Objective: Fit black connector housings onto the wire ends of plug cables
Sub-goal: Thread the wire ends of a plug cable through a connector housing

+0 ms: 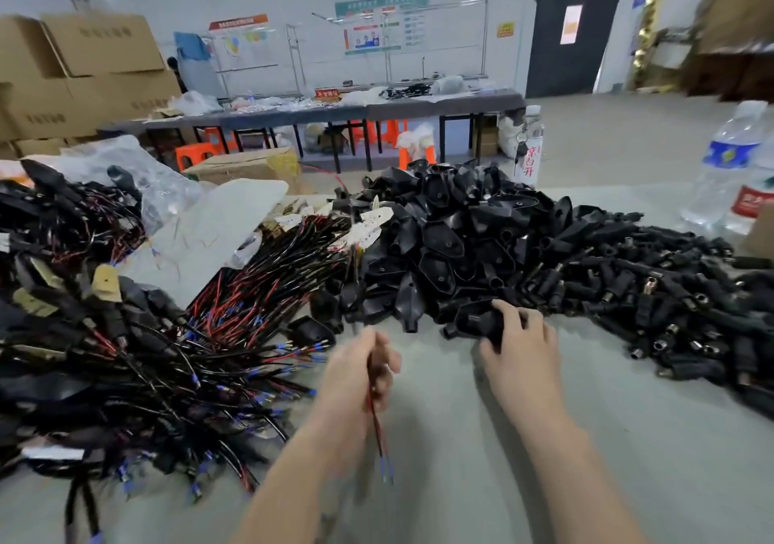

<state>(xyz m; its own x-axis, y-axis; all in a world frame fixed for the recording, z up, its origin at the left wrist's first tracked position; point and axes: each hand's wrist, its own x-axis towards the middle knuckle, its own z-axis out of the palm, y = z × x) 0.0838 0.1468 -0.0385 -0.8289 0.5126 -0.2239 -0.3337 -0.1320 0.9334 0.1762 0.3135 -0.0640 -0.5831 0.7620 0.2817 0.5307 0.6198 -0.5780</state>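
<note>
Left hand (360,372): fingers clenched around a thin red-and-black twin-wire cable (375,418), held above the grey table surface (460,460), in front of the person.

The cable's long axis runs from the fist toward the person. Its blue-sleeved wire ends (386,470) point at the near table edge. Motion blur hides finer detail.

Right hand (521,344): fingers curled over one black, teardrop-shaped plastic connector housing (471,320) at the near edge of the large heap of identical housings (439,242). The thumb sits below it, so it appears grasped. The housing lies roughly crosswise, and its narrow tubular neck seems to face left, toward the cable hand.

Handling assessment:
- The cable is light and limp and will droop. It is best pinched close behind the blue sleeves so the tips stay steady.
- The housing is light and rigid, and probably smooth. It should be held by its broad body with the neck opening left unobstructed.

A tangled heap of similar cables (188,355) lies to the left.
</note>
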